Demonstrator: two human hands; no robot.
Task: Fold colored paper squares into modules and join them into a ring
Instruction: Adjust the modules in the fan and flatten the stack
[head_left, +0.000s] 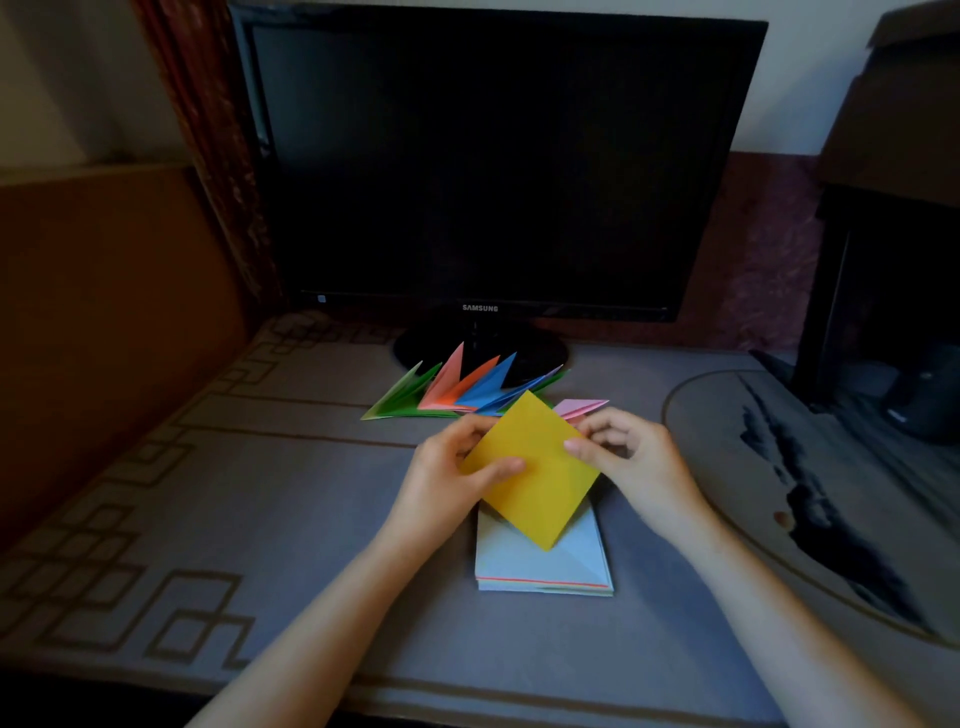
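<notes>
I have the yellow square (532, 467) lifted off the tabletop (260, 519) and turned corner-up like a diamond, and both hands are grasping it. My left hand (447, 478) pinches the left corner with the thumb lying flat across the face and the fingers tucked behind. My right hand (634, 457) nips the right corner between thumb and curled fingers. I judge the diamond hold is there so that opposite corners can be brought together for a first diagonal crease; the sheet looks flat and unfolded so far. It hangs between my hands, directly over the stack of paper squares (540, 571), and its lowest corner overlaps the stack's top sheet in view, though I cannot tell whether it touches. The stack sits mid-table, nearer the near edge than the far one, probably so fresh sheets are within easy reach. The finished modules (457, 389), in green, salmon, orange and blue, are fanned out toward the far edge, just in front of the monitor (493, 156) stand, and a pink module (579, 406) lies just beyond my right hand. That keeps them out of the folding space. No ring is started yet, so I reckon much of the job remains.
</notes>
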